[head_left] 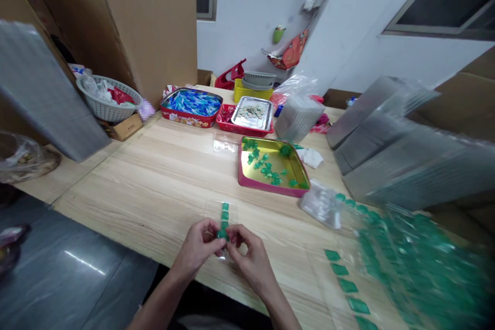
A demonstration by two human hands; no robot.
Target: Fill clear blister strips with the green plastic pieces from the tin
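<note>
A clear plastic blister tray (232, 213) lies on the table in front of me, with a column of small green translucent pieces (225, 215) in it. My left hand (198, 245) is closed at the tray's near end, thumb and fingers on a green piece (221, 234). From the other side my right hand (248, 255) pinches at the same green piece, its fingertips close to the left thumb. The fingers partly hide the lower part of the tray. Beyond the hands, a gold-lined tin (266, 186) holds several loose green pieces.
Filled clear trays with green pieces (429, 268) are heaped at the right. Stacks of clear trays (297, 118) stand behind the tin. Farther back are a tin of blue pieces (193, 103), a metal tray (251, 113) and a grey basket (110, 105). The table's front edge runs below my hands.
</note>
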